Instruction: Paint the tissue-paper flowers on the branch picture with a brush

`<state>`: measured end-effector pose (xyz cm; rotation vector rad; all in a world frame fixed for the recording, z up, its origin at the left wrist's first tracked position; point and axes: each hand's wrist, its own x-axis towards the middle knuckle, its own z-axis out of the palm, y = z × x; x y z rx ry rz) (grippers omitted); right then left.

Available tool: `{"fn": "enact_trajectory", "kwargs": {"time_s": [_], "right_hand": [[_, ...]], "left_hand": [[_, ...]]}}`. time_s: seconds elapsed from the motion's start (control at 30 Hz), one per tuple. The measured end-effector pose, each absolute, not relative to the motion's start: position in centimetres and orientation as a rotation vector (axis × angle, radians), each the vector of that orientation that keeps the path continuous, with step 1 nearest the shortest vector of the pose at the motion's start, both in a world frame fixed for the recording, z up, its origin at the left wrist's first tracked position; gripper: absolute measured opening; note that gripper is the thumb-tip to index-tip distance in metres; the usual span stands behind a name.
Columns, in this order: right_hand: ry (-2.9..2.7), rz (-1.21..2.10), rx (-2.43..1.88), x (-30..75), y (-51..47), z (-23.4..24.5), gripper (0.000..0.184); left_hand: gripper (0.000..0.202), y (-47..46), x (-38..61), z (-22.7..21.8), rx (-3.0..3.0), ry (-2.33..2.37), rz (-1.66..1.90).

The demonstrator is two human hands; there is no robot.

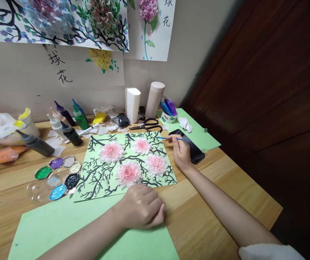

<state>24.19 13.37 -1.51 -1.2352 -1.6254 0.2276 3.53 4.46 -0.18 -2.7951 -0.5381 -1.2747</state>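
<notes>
A green sheet painted with black branches and several pink paper flowers lies on the wooden table. My right hand pinches a thin blue paintbrush, whose tip points left at the sheet's upper right corner. My left hand is closed in a loose fist and rests on the sheet's near edge, with nothing visible in it. A clear paint palette with green, purple, blue and black paint sits left of the sheet.
Several paint bottles stand at the back left beside crumpled tissue. Black scissors, a white container and a beige cylinder are behind the sheet. A black phone lies under my right hand. Plain green paper lies near me.
</notes>
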Motion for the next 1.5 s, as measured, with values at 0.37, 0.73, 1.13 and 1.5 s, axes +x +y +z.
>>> {"fn": "enact_trajectory", "kwargs": {"time_s": [0.37, 0.73, 1.13, 1.5], "right_hand": [[-1.550, 0.207, -1.204, 24.31, 13.34, -1.77, 0.029], [-1.558, 0.232, -1.235, 24.27, 13.38, -1.70, 0.031], [-1.474, 0.222, -1.224, 24.56, 13.40, -1.93, 0.031], [-1.543, 0.231, -1.231, 24.52, 13.36, -1.94, 0.029]], "left_hand": [[0.031, 4.47, 3.56, -0.26, -2.800, -0.529, -1.263], [0.031, 4.40, 3.55, -0.24, -2.799, -0.536, -1.253], [0.032, 4.45, 3.57, -0.17, -2.802, -0.527, -1.268], [0.033, 4.47, 3.63, -0.27, -2.798, -0.521, -1.276]]}}
